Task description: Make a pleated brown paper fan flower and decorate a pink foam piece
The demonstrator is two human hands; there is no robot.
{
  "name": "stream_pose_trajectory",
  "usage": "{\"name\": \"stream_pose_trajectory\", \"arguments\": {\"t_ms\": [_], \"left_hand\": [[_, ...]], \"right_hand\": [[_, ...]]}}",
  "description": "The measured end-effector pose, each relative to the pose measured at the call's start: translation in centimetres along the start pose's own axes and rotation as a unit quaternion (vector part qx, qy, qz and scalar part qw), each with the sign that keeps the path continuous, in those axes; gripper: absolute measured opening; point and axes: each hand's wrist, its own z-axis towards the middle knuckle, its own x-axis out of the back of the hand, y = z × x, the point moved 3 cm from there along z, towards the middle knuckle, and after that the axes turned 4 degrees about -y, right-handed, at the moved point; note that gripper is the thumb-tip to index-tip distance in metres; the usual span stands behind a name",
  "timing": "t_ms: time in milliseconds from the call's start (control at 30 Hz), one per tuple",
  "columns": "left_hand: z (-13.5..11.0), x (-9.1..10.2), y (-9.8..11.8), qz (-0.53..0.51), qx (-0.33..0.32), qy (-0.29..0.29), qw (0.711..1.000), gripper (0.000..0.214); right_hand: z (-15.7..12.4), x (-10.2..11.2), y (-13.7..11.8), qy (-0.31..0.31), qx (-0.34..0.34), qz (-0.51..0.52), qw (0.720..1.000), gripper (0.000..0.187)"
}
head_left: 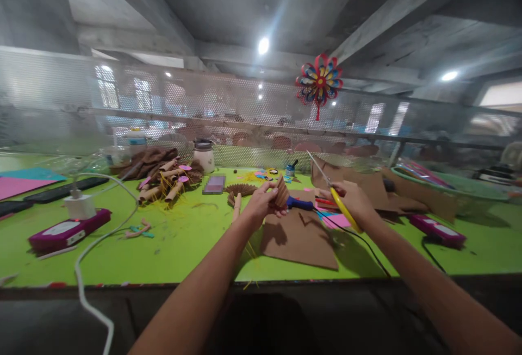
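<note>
Centrally, the left hand (pixel 261 203) pinches a pleated brown cardboard piece (pixel 282 192) above a flat brown cardboard sheet (pixel 304 243), while the right hand (pixel 354 201), apart from that piece, grips yellow-handled metal scissors (pixel 339 209). Under both spreads a lime-green tabletop (pixel 175 262), bearing a round pale-green basket (pixel 477 208) with pinkish plastic packaging (pixel 424 173) inside, and a small blue pot (pixel 289 171) holding a black stick (pixel 294 163). Beyond, a grey perforated screen (pixel 240 99) stands beneath a concrete ceiling (pixel 228 1).
</note>
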Motion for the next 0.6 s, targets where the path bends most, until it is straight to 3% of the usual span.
{"name": "stream_pose_trajectory", "arguments": {"t_ms": [67, 133, 333, 467, 600], "left_hand": [[0.0, -0.1, -0.1, 0.001, 0.025, 0.011, 1.000, 0.017], [-0.1, -0.3, -0.3, 0.022, 0.064, 0.028, 0.997, 0.012], [0.2, -0.1, -1.3, 0.169, 0.092, 0.052, 0.980, 0.005], [0.6, 0.4, -2.2, 0.243, 0.104, 0.031, 0.964, 0.012], [0.5, 0.6, -2.4, 0.242, 0.094, 0.023, 0.966, 0.013]], "right_hand": [[1.0, 0.8, 2.3, -0.023, -0.011, -0.160, 0.987, 0.035], [1.7, 1.1, 4.9, -0.054, -0.039, -0.245, 0.967, 0.035], [2.6, 0.3, 11.0, -0.076, -0.092, -0.320, 0.940, 0.039], [3.1, -0.1, 12.4, -0.095, -0.088, -0.325, 0.937, 0.038], [2.5, 0.6, 11.4, -0.086, -0.091, -0.354, 0.927, 0.039]]}}
